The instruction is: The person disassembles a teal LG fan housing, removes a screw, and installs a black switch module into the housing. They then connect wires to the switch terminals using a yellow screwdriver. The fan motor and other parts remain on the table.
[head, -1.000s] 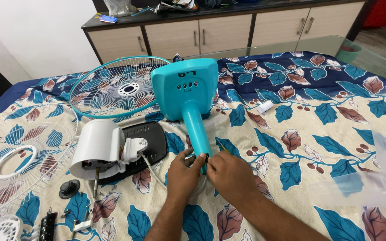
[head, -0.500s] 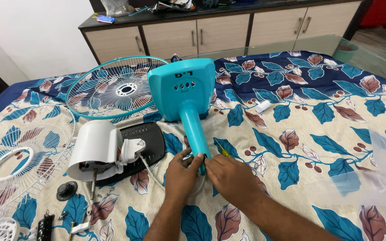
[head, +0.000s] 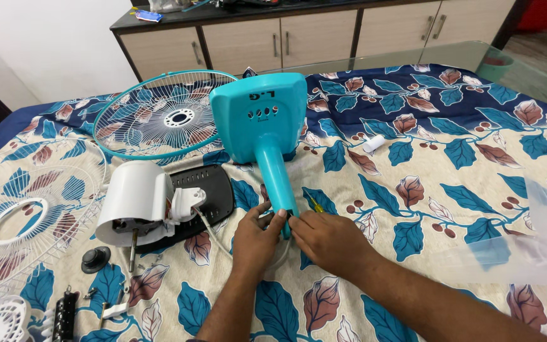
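A turquoise fan stand [head: 266, 130], a flat base with a neck pointing toward me, lies on a leaf-patterned bedsheet [head: 451, 152]. My left hand [head: 256, 237] and my right hand [head: 328, 239] both pinch the near end of the neck from either side. A white cable [head: 212, 228] runs from the neck end to the white fan motor housing [head: 135, 201], which rests on a black plate [head: 213, 196]. A yellow-handled screwdriver [head: 314, 204] peeks out just beyond my right hand.
A turquoise-rimmed wire fan guard [head: 159, 117] lies behind the motor, a white guard [head: 14, 209] at the left. A black knob [head: 95, 258], small black parts [head: 66, 313] and a clear fan blade [head: 539, 240] lie around. Wooden cabinets [head: 311, 38] stand behind.
Both hands stay on the neck's end with only small finger shifts. The view has drifted slightly, so the stand and motor sit a little differently in frame.
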